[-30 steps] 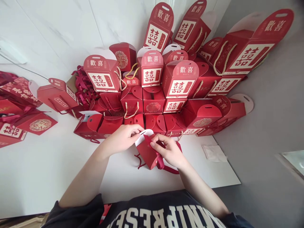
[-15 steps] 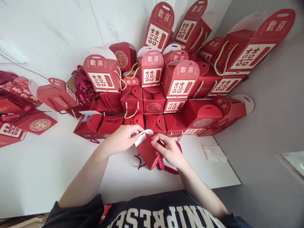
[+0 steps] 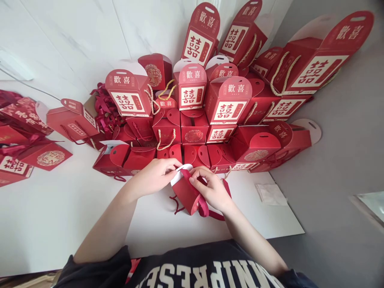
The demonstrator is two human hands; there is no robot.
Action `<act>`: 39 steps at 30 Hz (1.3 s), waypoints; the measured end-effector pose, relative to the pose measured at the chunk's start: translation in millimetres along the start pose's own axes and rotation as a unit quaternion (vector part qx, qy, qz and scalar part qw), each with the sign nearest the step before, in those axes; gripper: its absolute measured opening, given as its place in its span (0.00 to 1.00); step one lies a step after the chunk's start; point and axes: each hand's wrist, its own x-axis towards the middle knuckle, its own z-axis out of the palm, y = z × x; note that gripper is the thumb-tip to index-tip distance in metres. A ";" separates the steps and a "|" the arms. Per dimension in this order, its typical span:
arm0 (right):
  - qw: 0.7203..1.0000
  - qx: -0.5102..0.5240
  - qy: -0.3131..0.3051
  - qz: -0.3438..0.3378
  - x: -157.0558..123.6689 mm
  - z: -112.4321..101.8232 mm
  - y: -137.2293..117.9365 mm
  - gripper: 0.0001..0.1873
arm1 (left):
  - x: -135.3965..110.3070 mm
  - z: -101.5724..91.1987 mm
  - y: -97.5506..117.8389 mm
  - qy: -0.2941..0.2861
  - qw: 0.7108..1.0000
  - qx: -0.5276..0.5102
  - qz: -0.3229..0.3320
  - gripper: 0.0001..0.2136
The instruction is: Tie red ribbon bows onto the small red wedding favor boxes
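A small red gift box [image 3: 186, 195] with a white inner flap stands tilted on the white table in front of me. My left hand [image 3: 160, 176] is closed, pinching the edge of that white flap near its slot. Between the fingers of my right hand [image 3: 210, 186] is a dark red ribbon [image 3: 189, 177], its end lying close to the flap's slot. More of the ribbon loops below the right hand and trails to the right of the box. A thin red cord [image 3: 177, 205] hangs at the box's left side.
Several red gift boxes [image 3: 192, 93] with rope handles are stacked behind my hands against the wall. More boxes [image 3: 45, 154] and a heap of ribbons [image 3: 108, 106] are to the left. A white tissue packet [image 3: 271, 194] lies near the table's right edge.
The ribbon end has shifted slightly left and up toward the flap's slot, with my right hand moving a little the same way. The left hand stays at the flap.
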 end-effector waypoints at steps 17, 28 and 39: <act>0.993 -0.113 -0.015 -0.034 8.1 5.9 -4.1 0.11 | 5.6 2.5 -2.7 -0.001 1.000 -0.002 0.010 0.12; 0.992 -0.071 0.107 -0.015 -38.3 -38.1 13.9 0.11 | -17.9 -44.8 -22.6 0.237 0.955 -0.175 -0.037 0.05; 0.993 -0.044 -0.100 0.037 -75.6 -34.2 35.2 0.12 | -29.0 -71.9 -16.0 0.337 0.853 -0.396 0.036 0.05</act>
